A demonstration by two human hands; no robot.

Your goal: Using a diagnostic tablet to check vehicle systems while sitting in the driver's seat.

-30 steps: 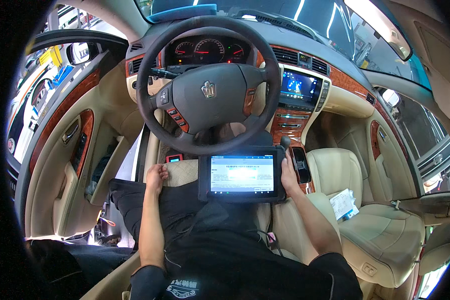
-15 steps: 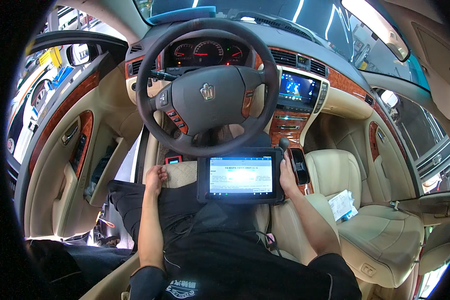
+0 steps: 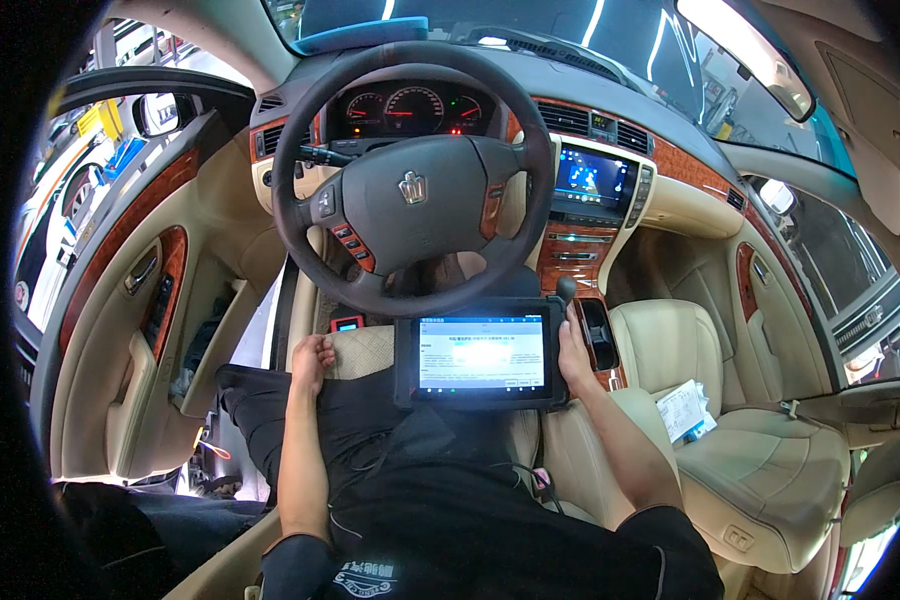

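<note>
A black rugged tablet (image 3: 405, 360) with a lit white page of text rests on my lap, just below the steering wheel (image 3: 288, 190). My right hand (image 3: 573, 355) grips the tablet's right edge, its thumb along the frame and the other fingers hidden behind it. Over my left thigh, beside the beige seat cushion (image 3: 362, 350), lies my left hand (image 3: 313, 360) with its fingers curled in; nothing shows in it. Near that hand, past the cushion's front edge, is a small red device (image 3: 347, 324) with a little screen.
The driver's door (image 3: 120, 340) stands open on the left. To the right are the gear lever (image 3: 567, 288), cup holder (image 3: 597, 335) and a lit dash screen (image 3: 594, 178). Papers (image 3: 683, 410) lie on the passenger seat (image 3: 760, 465). A cable (image 3: 545, 480) runs beside my right hip.
The view has shifted very slightly. Both hands and the tablet keep their places.
</note>
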